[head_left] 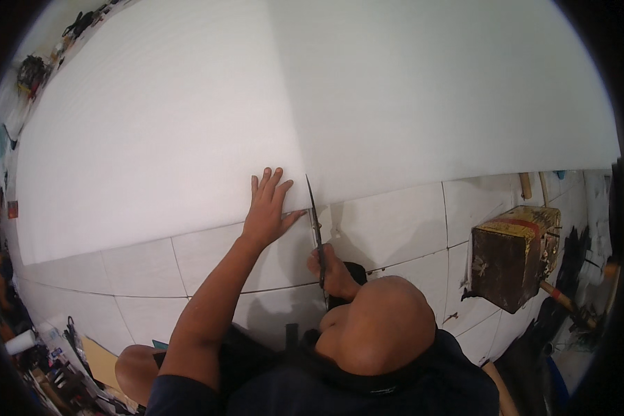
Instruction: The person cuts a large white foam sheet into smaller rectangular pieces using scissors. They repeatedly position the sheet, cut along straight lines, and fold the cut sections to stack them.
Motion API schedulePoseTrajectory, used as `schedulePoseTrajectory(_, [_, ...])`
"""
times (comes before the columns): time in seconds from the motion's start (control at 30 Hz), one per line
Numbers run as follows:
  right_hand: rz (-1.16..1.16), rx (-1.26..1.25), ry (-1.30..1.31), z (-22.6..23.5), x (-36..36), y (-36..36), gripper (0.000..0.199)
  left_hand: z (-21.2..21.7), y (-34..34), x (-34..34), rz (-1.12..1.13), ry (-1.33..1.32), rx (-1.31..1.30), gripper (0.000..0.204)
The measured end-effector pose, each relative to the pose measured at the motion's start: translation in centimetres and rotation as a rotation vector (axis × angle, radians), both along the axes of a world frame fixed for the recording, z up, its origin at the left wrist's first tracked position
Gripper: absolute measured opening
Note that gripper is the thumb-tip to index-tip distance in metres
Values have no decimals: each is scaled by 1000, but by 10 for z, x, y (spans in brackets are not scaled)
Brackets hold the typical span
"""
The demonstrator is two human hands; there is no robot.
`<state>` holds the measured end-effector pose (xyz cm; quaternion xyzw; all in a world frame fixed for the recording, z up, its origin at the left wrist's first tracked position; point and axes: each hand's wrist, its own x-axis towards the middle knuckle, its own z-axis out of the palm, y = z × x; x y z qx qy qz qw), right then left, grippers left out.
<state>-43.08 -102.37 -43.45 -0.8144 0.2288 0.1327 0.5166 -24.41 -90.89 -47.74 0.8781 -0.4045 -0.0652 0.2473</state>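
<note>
A wide, thin white sheet (187, 104) lies over the tiled floor, its near edge running across in front of me. My left hand (262, 215) rests flat on it by that edge, fingers spread. Just right of it, my right hand (336, 272) grips a pair of long dark scissors (316, 225). The blade tip reaches over the sheet's near edge and points away from me. Whether a second blade is beneath the sheet is hidden. The scissors' handles are partly covered by my fingers.
White tiles (409, 215) show between me and the sheet. A worn brown and yellow box (509, 260) stands at the right, with a wooden-handled tool (558, 295) beside it. Assorted tools and clutter (59, 374) line the left side. A tan board (104, 360) lies at lower left.
</note>
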Motion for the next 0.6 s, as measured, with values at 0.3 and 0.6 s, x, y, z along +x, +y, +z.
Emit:
schedulePoseTrajectory(0.3, [-124,171,-13,-46,-6,-2,46,-3,1,1,1,-15,6,68])
schedulePoseTrajectory(0.6, [-182,110,-93,-46,0,-2,35,-7,4,-1,-17,-28,-8,68])
